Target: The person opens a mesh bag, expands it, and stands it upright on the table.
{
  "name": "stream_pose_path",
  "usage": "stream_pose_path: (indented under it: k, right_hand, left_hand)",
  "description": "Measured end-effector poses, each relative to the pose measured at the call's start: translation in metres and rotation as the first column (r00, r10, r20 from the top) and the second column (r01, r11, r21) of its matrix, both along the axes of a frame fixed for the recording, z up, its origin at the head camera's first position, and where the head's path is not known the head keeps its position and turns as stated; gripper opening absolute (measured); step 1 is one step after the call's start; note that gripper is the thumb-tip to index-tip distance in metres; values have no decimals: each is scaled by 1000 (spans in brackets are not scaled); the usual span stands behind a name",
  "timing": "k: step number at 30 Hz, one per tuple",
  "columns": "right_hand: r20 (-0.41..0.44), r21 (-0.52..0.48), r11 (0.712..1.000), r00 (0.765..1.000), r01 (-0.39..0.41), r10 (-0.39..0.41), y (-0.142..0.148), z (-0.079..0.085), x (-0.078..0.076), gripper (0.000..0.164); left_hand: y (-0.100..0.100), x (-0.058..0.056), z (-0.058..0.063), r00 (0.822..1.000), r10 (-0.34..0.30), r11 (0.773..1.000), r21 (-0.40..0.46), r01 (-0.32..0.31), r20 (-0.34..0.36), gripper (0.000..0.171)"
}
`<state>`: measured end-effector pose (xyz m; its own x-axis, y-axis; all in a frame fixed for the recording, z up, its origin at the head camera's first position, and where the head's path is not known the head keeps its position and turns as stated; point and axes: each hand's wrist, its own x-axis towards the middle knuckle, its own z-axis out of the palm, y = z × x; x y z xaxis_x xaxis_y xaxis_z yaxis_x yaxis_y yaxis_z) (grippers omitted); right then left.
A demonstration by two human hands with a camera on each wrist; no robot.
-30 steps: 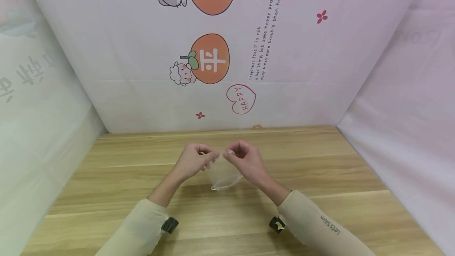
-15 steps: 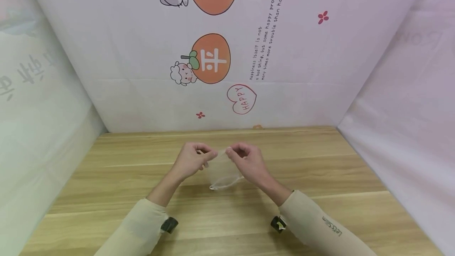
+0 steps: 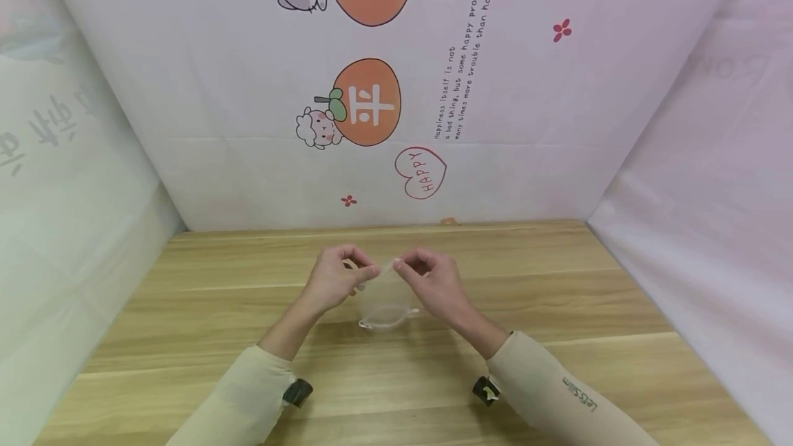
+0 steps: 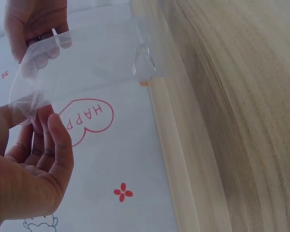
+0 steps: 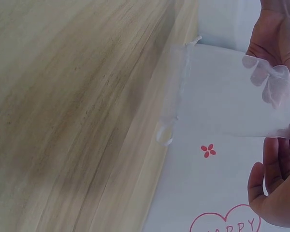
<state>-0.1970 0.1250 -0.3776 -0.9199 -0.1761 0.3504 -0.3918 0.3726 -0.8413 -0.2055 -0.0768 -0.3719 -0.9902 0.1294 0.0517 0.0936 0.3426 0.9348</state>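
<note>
A sheer, whitish mesh pouch (image 3: 385, 293) hangs between my two hands, a little above the table. Along its lower edge runs a pale cord, with a small loop at one end (image 5: 165, 135). My left hand (image 3: 334, 279) pinches one upper corner between thumb and index finger; its other fingers are loosely bent, as the left wrist view shows. The opposite upper corner is pinched by my right hand (image 3: 434, 282). In the left wrist view, several fingers of the right hand (image 4: 36, 24) show through the mesh. Nothing is visible inside the pouch (image 4: 94, 63).
The wood-grain table (image 3: 384, 384) spreads beneath both arms. A white printed cloth (image 3: 520, 122) rises behind it, and white cloth sides (image 3: 80, 177) stand at left and right. Black bands (image 3: 297, 392) sit at the beige sleeves.
The pouch's lower edge has swung slightly left and its corded rim now looks rounder. Both hands keep their pinch and stay almost in place, having drawn marginally apart since one second ago.
</note>
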Motion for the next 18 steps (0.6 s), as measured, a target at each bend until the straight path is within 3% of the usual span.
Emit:
stream_pose_path:
  k: [18]
  right_hand:
    - [-26, 60, 998, 1000, 14, -13, 1, 5, 0, 5]
  left_hand:
    - [0, 0, 1, 1000, -2, 999, 39, 2, 5, 10]
